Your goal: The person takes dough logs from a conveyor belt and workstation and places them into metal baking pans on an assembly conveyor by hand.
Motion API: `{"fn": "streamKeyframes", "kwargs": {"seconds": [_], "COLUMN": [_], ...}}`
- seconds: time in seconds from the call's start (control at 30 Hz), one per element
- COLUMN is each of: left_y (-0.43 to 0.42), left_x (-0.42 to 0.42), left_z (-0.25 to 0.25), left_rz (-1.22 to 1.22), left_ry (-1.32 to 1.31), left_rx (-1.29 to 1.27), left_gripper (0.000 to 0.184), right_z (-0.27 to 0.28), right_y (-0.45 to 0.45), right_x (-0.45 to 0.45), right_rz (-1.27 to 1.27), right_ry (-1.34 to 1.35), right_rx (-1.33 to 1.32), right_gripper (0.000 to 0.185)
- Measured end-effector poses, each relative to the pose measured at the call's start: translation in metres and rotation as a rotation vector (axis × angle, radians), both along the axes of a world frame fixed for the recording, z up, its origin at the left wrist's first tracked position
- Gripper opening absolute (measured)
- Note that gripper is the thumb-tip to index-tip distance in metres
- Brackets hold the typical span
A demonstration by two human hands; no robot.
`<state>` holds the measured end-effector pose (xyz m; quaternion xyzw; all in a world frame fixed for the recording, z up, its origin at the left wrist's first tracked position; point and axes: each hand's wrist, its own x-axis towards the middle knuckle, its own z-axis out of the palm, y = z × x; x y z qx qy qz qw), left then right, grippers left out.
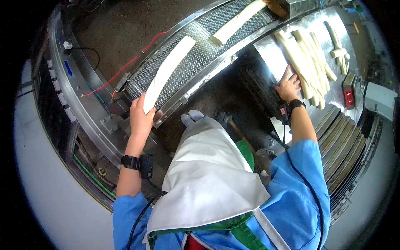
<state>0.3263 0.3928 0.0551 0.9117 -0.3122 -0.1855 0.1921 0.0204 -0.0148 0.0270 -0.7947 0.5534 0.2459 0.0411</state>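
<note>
On the metal mesh conveyor lies a long, pale, slightly bent stick that looks like a peeled root; I cannot tell exactly what it is. My left hand is closed around its near end. A second pale stick rests farther up the belt. My right hand, fingers spread, is at the left edge of a row of similar pale sticks on a shiny metal table. Its fingertips touch or nearly touch the closest stick.
A device with a red lit display stands at the table's right side. Shorter pale pieces lie beyond the row. A red cord runs along the conveyor's left side. Cables hang from both wrists. A curved metal frame stands at left.
</note>
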Motion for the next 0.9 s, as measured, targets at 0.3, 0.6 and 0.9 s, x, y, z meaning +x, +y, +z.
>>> {"fn": "streamKeyframes", "kwargs": {"seconds": [0.3,0.6,0.9], "left_y": [0.043,0.028,-0.058], "left_x": [0.017,0.025,0.036], "left_z": [-0.006,0.070,0.122], "left_rz": [0.420,0.883,0.672], "left_ry": [0.549,1.659,1.132], "left_rx": [-0.305,-0.846,-0.938], "left_gripper": [0.051,0.054,0.038], "right_z": [-0.003,-0.002,0.002], "right_y": [-0.002,-0.002,-0.002], "right_x": [-0.004,-0.004,-0.002], "right_rz": [0.029,0.007,0.027], "right_ry": [-0.050,-0.074,-0.057], "right_rx": [-0.012,-0.003,0.001], "right_gripper": [0.110,0.109,0.108]}}
